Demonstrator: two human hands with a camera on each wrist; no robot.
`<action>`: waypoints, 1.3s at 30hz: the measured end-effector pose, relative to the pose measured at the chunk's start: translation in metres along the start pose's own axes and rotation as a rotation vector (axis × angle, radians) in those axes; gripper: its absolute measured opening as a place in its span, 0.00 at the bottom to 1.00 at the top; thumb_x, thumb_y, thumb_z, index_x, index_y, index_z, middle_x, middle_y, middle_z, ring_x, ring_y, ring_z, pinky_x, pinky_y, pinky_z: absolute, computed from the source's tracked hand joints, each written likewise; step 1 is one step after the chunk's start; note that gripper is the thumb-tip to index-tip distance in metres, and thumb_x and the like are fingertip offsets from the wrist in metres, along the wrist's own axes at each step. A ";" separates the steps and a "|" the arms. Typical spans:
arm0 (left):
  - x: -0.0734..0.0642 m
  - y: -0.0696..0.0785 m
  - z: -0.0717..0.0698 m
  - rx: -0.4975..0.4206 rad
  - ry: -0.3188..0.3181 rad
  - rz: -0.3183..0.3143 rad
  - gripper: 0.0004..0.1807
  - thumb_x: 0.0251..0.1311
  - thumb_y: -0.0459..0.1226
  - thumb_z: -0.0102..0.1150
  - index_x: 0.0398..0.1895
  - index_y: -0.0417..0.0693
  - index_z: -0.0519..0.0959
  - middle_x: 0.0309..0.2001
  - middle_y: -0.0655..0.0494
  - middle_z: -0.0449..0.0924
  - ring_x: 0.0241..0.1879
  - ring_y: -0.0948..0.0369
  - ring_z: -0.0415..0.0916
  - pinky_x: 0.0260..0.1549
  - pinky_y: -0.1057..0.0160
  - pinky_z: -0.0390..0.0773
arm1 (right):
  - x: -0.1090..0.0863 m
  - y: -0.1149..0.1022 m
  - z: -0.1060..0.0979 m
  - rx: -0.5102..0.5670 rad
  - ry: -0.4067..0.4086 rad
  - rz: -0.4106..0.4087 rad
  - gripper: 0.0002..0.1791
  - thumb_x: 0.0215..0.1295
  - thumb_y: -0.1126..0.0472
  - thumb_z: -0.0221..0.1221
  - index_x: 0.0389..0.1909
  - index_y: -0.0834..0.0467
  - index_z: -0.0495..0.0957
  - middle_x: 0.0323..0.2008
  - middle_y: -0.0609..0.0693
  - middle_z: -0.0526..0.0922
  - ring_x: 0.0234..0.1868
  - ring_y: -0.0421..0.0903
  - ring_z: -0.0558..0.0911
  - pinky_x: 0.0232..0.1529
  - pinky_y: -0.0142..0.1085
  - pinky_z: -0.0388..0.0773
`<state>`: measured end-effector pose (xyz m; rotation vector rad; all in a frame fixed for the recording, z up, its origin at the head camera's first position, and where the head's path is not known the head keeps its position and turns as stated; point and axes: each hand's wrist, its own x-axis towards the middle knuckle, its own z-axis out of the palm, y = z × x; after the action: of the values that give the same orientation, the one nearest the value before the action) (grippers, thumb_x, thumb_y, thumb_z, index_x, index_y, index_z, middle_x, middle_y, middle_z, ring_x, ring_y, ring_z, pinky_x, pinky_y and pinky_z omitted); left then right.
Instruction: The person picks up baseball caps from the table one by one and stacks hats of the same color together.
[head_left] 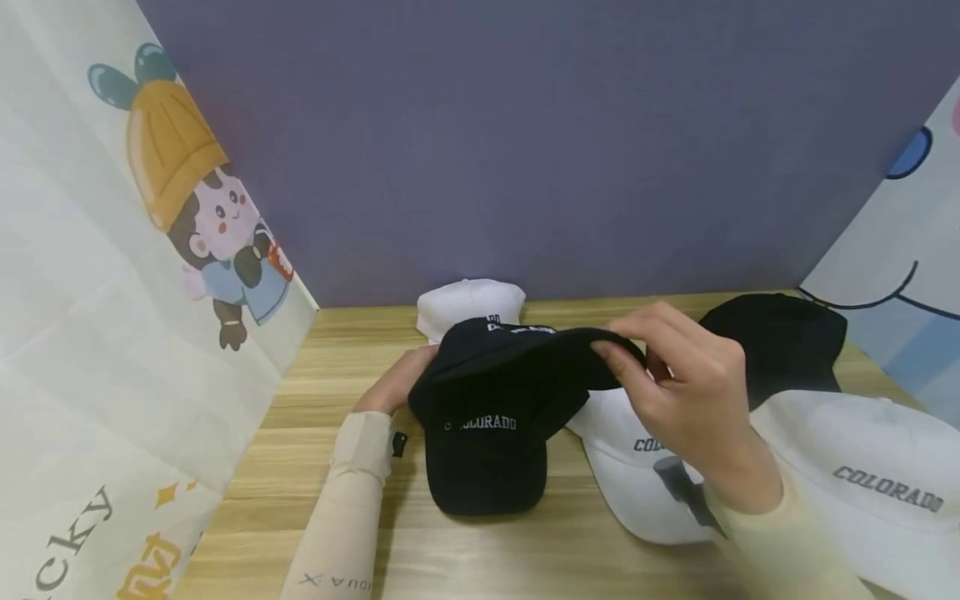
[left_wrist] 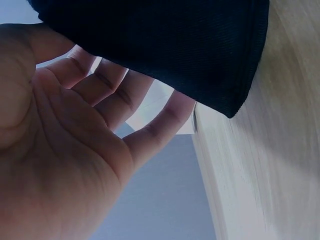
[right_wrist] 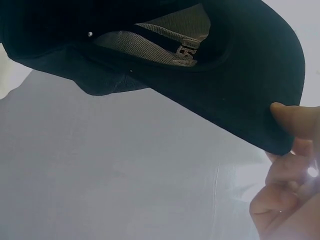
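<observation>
A black baseball cap (head_left: pixel 480 387) is tilted over a second black cap (head_left: pixel 486 471) on the table, whose brim points toward me and whose front reads COLORADO. My right hand (head_left: pixel 686 387) pinches the tilted cap's brim, thumb on the underside. In the right wrist view, that cap's (right_wrist: pixel 240 75) open inside shows. At its left side is my left hand (head_left: pixel 401 379). In the left wrist view, the left hand's fingers (left_wrist: pixel 125 97) curl behind black cap fabric (left_wrist: pixel 165 45), fingertips hidden.
Behind the black caps sits a white cap (head_left: pixel 468 304). To the right lie a white COLORADO cap (head_left: pixel 637 483), a larger-looking white cap (head_left: pixel 885 467) and a black cap (head_left: pixel 787 342). A grey-purple panel (head_left: pixel 525 150) stands along the back of the wooden table (head_left: pixel 315 375).
</observation>
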<state>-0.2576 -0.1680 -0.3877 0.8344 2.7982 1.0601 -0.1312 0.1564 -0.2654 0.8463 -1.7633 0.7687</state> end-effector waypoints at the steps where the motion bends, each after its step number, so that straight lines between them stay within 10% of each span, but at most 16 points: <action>1: -0.001 0.000 0.000 0.000 0.002 -0.004 0.19 0.75 0.40 0.50 0.63 0.43 0.78 0.60 0.44 0.82 0.62 0.45 0.78 0.65 0.44 0.73 | 0.000 -0.001 0.001 0.001 -0.005 -0.003 0.23 0.73 0.47 0.60 0.31 0.64 0.86 0.27 0.52 0.85 0.18 0.37 0.65 0.22 0.23 0.61; 39: 0.004 -0.004 0.003 -0.018 0.011 -0.061 0.16 0.73 0.39 0.54 0.58 0.43 0.80 0.55 0.46 0.85 0.58 0.49 0.80 0.63 0.47 0.74 | -0.013 -0.006 0.023 -0.010 -0.165 -0.043 0.07 0.68 0.57 0.63 0.34 0.56 0.86 0.30 0.46 0.85 0.18 0.35 0.68 0.20 0.22 0.62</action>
<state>-0.2624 -0.1663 -0.3919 0.7388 2.7994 1.0818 -0.1348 0.1371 -0.2839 0.9611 -1.8854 0.6777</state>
